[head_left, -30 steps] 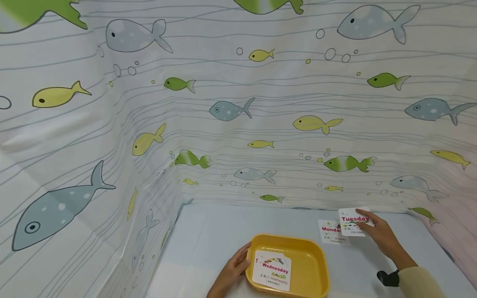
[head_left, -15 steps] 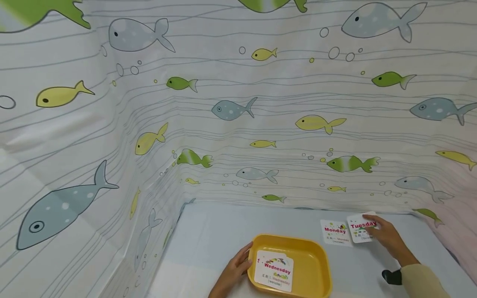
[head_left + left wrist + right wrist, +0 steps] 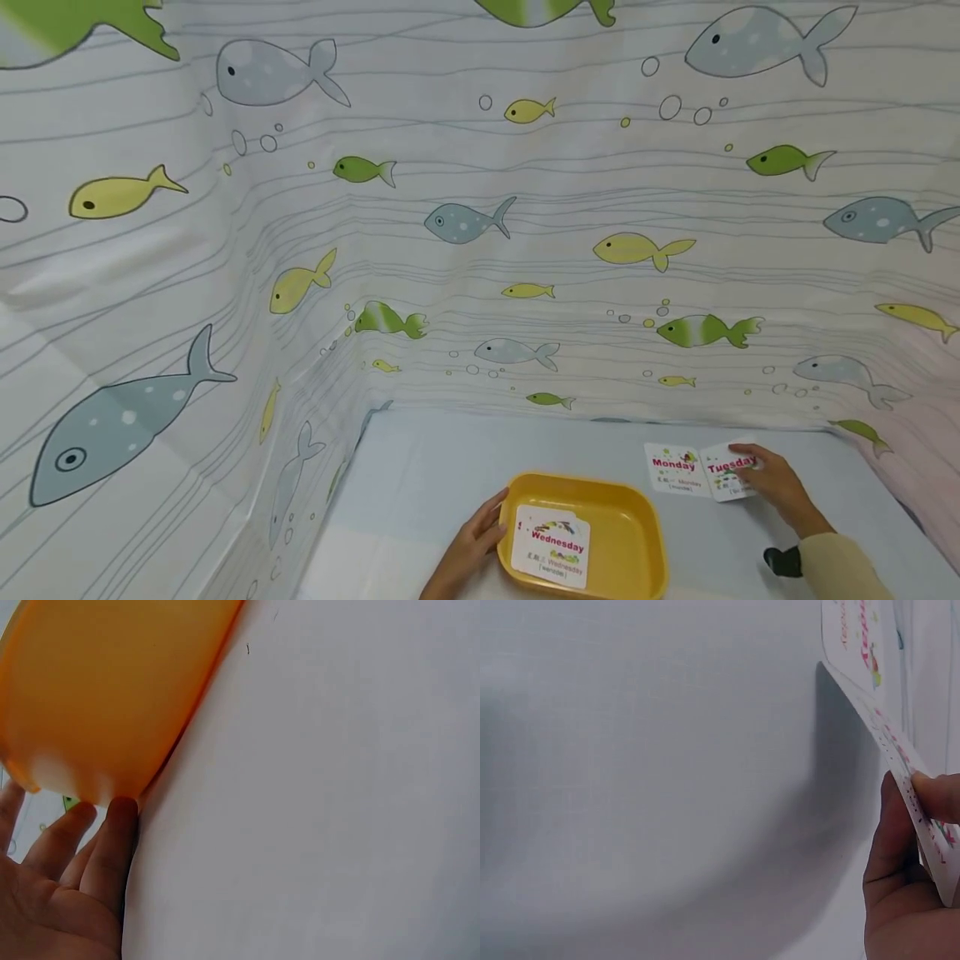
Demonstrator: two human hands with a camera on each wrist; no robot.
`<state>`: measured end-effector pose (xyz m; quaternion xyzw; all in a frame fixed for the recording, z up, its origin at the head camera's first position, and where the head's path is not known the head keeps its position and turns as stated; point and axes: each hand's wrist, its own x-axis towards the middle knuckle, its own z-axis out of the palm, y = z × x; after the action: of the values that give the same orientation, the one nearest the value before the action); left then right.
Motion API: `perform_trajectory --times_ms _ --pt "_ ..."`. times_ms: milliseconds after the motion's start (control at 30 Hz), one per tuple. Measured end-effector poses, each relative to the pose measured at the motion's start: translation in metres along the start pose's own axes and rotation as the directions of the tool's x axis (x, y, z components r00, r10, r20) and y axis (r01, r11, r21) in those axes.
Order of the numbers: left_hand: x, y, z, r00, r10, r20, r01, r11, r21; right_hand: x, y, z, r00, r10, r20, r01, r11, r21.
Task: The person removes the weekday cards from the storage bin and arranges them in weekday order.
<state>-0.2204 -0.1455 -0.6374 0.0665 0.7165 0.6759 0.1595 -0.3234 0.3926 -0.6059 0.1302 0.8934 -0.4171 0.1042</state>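
My right hand (image 3: 776, 487) pinches the white "Tuesday" card (image 3: 727, 468) between thumb and fingers at the back right. In the right wrist view the "Tuesday" card (image 3: 900, 761) is tilted, its near end raised off the table and its far edge right at the "Monday" card (image 3: 849, 641). The "Monday" card (image 3: 677, 471) lies face up just to its left. My left hand (image 3: 472, 537) rests against the left side of the yellow plastic tray (image 3: 648, 533); in the left wrist view its fingertips touch the tray's outer wall (image 3: 105, 697).
Inside the tray, at its left, lies a "Wednesday" card (image 3: 551, 550) with another card's edge showing behind. The pale table (image 3: 420, 475) meets a fish-patterned cloth wall (image 3: 420, 275) at the back and left. A dark wrist strap (image 3: 782, 562) sits by the right sleeve.
The right hand has carried the "Tuesday" card from overlapping the "Monday" card to the right and down, so it now sits beside it. The left hand and the tray have kept their place.
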Motion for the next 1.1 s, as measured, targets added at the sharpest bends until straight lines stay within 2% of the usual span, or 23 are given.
perform_trajectory --times_ms 167,467,633,867,1100 --pt "0.0 -0.001 -0.001 1.0 0.0 0.008 0.0 1.0 -0.009 0.003 0.0 0.005 1.0 0.01 -0.027 -0.011 1.0 -0.016" --pt "0.0 0.0 0.0 1.0 0.001 0.01 0.0 1.0 -0.005 0.0 -0.005 0.009 1.0 -0.013 -0.025 0.011 0.999 -0.052" --pt "-0.001 -0.001 0.0 1.0 0.015 0.012 -0.015 1.0 -0.007 -0.003 -0.011 0.013 0.998 -0.022 -0.052 0.014 0.989 -0.148" --pt "-0.002 -0.001 -0.001 1.0 0.01 0.006 -0.01 1.0 -0.007 -0.006 -0.01 0.018 0.998 -0.052 -0.043 0.04 0.969 -0.245" --pt "-0.003 0.001 0.0 1.0 0.005 0.006 -0.005 1.0 -0.018 -0.006 -0.011 0.026 0.993 -0.033 -0.115 -0.008 0.941 -0.337"
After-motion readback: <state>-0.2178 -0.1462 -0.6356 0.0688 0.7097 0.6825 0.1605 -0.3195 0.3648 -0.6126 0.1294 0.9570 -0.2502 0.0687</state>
